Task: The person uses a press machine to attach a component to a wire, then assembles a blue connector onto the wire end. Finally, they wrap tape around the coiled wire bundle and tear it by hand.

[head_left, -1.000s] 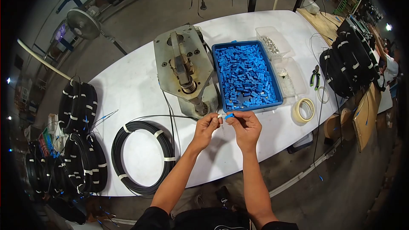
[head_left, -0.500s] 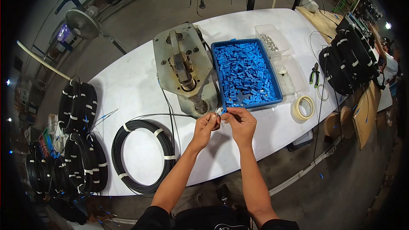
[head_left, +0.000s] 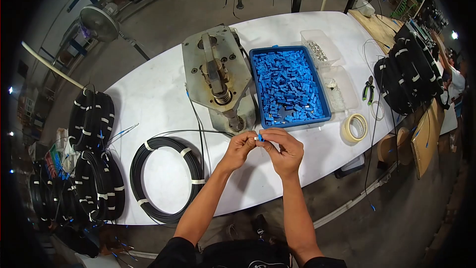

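My left hand (head_left: pixel 236 153) is closed in a pinch on the end of a black cable (head_left: pixel 210 131), where a small white connector tip (head_left: pixel 256 138) shows at the fingertips. Right beside it, my right hand (head_left: pixel 286 156) pinches a small blue connector housing (head_left: pixel 261 138) between thumb and fingers. The white tip and the blue housing meet between both hands, above the table's near side. The cable leads back to a taped black coil (head_left: pixel 135 178) on the left. Beyond the hands stands a blue tray (head_left: pixel 297 124) full of blue connector housings (head_left: pixel 285 82).
A metal hand press (head_left: pixel 196 67) stands left of the tray. To its right are clear boxes (head_left: pixel 342 89) of small parts, pliers (head_left: pixel 367 91) and a tape roll (head_left: pixel 354 128). Black cable coils (head_left: pixel 406 77) lie at the right, more (head_left: pixel 91 121) at the left. A person (head_left: pixel 453 67) is at far right.
My hands stay together, and the right hand has turned slightly, its fingers now lying across the blue housing. The view has shifted slightly, so the table things sit a little further right.
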`<state>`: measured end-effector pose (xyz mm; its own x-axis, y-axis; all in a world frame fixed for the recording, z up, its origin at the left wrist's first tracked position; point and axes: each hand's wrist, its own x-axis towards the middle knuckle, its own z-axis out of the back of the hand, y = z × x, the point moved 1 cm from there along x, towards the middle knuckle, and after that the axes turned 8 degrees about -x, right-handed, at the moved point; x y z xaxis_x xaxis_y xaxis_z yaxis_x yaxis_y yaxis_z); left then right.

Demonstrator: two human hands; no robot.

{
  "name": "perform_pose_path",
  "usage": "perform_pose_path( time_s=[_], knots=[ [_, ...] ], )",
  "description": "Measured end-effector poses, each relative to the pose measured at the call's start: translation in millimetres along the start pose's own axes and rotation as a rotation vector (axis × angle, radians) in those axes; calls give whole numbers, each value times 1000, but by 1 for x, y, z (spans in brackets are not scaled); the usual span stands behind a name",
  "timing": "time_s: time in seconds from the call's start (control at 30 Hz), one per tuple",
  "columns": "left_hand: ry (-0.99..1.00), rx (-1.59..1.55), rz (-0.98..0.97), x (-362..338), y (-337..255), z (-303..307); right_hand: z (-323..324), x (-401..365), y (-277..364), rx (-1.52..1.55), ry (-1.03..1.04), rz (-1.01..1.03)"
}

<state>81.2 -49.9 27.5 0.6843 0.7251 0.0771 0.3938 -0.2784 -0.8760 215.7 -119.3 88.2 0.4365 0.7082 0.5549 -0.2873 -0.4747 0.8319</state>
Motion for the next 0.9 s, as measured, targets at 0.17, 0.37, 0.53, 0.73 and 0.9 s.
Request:
perform_pose_path(
  time_s=[0.17,0.37,0.53,0.73,0.9],
  knots=[
    [34,-16,-47,1,1,5,-1,7,17,-213,76,103],
    [33,17,-27,-2,-3,9,-4,5,16,-235,114,52],
    [24,-46,-10,-1,-3,10,-4,-1,12,-67,121,-248],
    [20,-20,4,1,3,16,-5,-4,4,22,47,-406],
    [14,-15,4,0,4,16,-4,-7,1,25,44,-407]
  ],
)
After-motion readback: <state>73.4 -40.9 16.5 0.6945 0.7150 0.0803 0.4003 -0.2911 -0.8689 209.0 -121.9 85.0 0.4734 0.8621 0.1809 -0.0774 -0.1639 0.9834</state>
